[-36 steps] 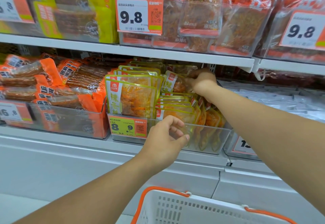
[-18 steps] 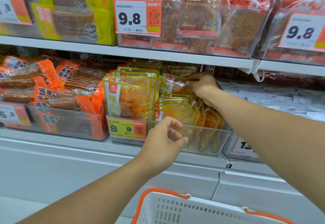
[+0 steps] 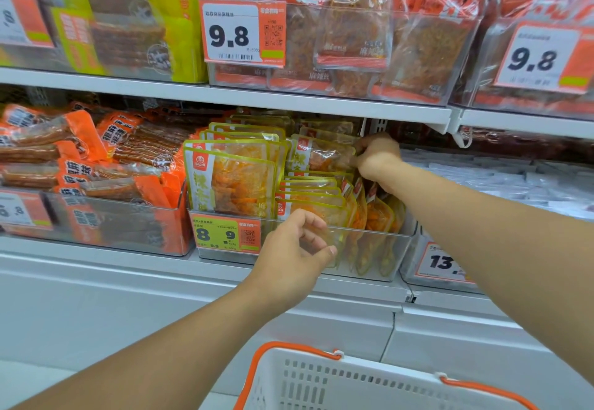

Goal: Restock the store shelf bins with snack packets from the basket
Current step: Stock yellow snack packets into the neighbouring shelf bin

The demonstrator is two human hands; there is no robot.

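- Your right hand point(image 3: 377, 157) is deep in the clear bin point(image 3: 379, 250) on the middle shelf point(image 3: 321, 104), fingers curled round the right end of a snack packet point(image 3: 321, 159). It has the packet pinched.
- The packet lies atop the right-hand stack, long axis running left to right, red label end away from your grip. It extends leftward from the hand, toward the upright yellow-edged packets point(image 3: 234, 181) in the left half of the bin.
- Your left hand point(image 3: 294, 249) hovers at the bin's front wall, just right of the 8.9 price tag point(image 3: 226, 237), fingers loosely curled and holding nothing. Whether it touches the wall, I cannot tell.
- Judgement: the right hand is the nearer one and owns this placement. The packet looks almost seated; likely what remains is to settle it flat and let go.
- The basket point(image 3: 321, 380) sits low, below and between your arms; its contents are out of view.
- Watch it: the shelf edge above sits close over the knuckles.
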